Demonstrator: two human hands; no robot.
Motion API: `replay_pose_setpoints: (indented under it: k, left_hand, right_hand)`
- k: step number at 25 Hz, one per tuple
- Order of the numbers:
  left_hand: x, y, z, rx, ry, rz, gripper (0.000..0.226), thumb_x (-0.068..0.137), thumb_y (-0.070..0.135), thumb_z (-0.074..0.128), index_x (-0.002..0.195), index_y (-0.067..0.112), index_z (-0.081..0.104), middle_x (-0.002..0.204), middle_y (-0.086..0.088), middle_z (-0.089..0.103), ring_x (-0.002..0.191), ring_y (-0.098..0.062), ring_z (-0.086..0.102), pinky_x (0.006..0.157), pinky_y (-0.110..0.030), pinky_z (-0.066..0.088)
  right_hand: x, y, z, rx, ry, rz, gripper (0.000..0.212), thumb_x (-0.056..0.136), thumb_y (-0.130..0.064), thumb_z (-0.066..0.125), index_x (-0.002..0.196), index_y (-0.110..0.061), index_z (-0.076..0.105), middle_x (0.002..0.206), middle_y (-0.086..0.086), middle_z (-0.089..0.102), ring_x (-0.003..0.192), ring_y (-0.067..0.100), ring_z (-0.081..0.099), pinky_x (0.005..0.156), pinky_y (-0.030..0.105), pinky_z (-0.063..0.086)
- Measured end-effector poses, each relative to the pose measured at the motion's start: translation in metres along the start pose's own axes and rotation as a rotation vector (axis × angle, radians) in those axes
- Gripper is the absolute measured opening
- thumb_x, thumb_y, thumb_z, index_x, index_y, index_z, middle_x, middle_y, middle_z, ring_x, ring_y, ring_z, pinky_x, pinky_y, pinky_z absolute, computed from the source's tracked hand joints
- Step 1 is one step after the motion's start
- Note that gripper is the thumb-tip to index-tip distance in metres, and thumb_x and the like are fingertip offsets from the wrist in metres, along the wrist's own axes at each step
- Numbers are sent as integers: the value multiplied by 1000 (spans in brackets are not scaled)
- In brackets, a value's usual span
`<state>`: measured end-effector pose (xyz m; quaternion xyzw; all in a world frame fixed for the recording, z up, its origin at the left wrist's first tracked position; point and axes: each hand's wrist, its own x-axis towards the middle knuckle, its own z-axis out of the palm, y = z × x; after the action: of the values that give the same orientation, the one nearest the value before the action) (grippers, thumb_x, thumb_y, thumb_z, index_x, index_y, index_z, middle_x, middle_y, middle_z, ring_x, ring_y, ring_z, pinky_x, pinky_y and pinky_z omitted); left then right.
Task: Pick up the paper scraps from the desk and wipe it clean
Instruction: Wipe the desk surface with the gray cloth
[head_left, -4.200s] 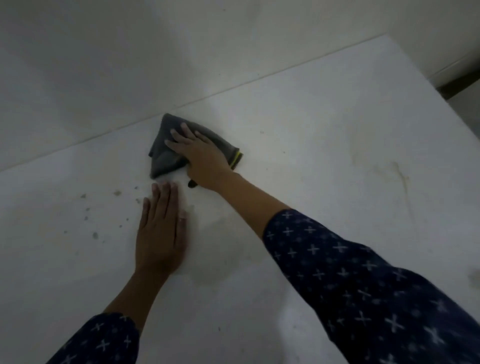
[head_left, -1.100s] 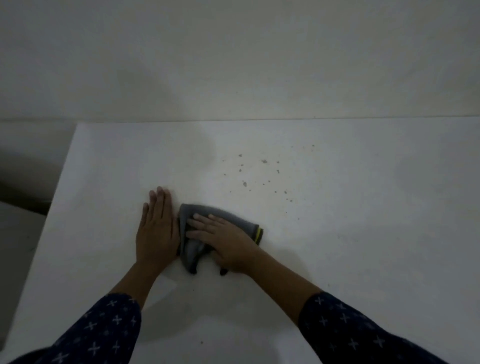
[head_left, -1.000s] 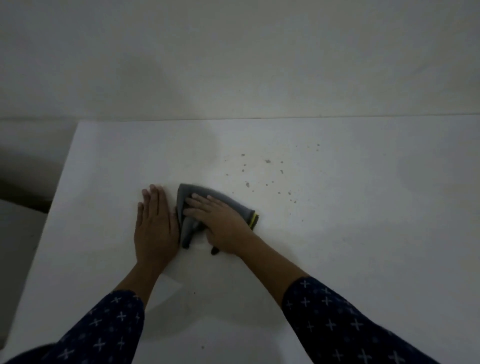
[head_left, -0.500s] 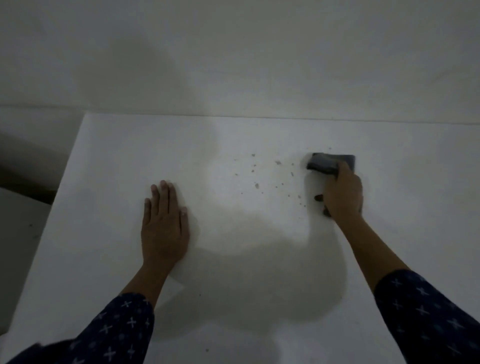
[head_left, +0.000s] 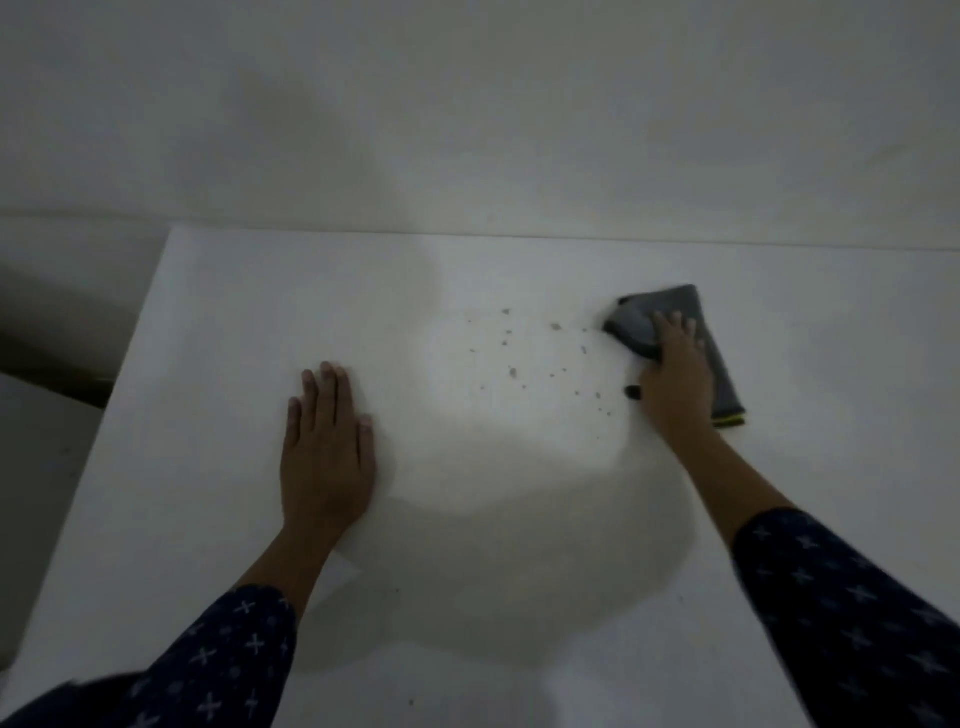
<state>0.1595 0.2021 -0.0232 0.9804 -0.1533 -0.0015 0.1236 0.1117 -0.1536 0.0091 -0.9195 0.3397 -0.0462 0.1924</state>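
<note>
A white desk fills the view. Several small grey specks of debris lie scattered in its lit middle. My right hand presses flat on a folded grey cloth with a yellow-green edge, just right of the specks. My left hand lies flat on the bare desk, fingers straight, left of the specks. Under its wrist a white paper corner sticks out.
A pale wall rises behind the desk's far edge. The desk's left edge drops to a dark floor gap. My body's shadow darkens the near desk.
My right hand has slid the cloth from beside my left hand over to the right side of the specks and turned it slightly. The left hand stays flat in place.
</note>
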Motion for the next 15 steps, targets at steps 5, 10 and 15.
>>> replay_pose_setpoints:
  k: [5, 10, 15]
  left_hand:
    - [-9, -6, -2, -46, -11, 18, 64, 94, 38, 8, 147, 4, 11, 156, -13, 13, 145, -22, 5, 118, -35, 4]
    - [-66, -70, -18, -76, 20, 12, 65, 97, 42, 10, 145, -2, 15, 153, -12, 13, 143, -24, 10, 116, -31, 4]
    - [-101, -106, -32, -139, 58, -160, 69, 94, 48, 12, 147, 3, 10, 156, -9, 7, 144, -13, 1, 117, -26, 0]
  right_hand:
    - [-106, -34, 10, 42, -459, -593, 65, 85, -1, 56, 143, -19, 29, 152, 2, 19, 144, 25, 22, 118, 21, 6]
    - [-187, -135, 68, -77, -739, -1246, 71, 81, -1, 47, 147, -14, 24, 157, 4, 9, 145, 17, -4, 116, 25, -15]
    - [-181, -252, 126, -116, -511, -1164, 67, 88, -6, 44, 149, -20, 20, 159, 4, 8, 148, 19, 1, 119, 32, -4]
